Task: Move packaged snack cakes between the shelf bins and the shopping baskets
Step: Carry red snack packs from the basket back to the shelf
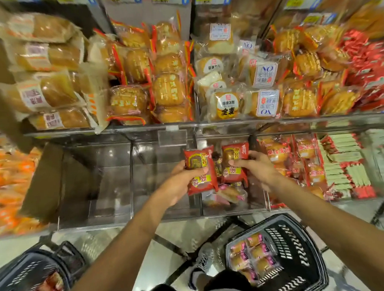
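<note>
Both hands are up at the lower row of clear acrylic shelf bins, one red packet each. The left hand (184, 181) grips a red-wrapped snack cake (200, 170) from below and behind, thumb laid across its front label. It hangs in front of the divider wall just left of the clear bin (234, 207) that holds loose cakes. The right hand (255, 167) holds a second red packet (234, 164) the same way, directly above that bin's opening. Holding by the lower half keeps the printed faces outward and the packets flat, which suits either dropping them in or lifting them clear; the frame does not settle which direction they are travelling.

Inside that bin lie a few pink-trimmed cakes (230, 193), low against the floor, so there is room to receive more.

Below and right of the bin, on the floor, sits a black shopping basket (303, 250) with pink-labelled cakes stacked in its left half. Below and far left of the bin, a second dark basket (26, 278) shows red packets in its corner, likely the same product as the ones in hand. The two bins left of the landmark bin appear bare.
</note>
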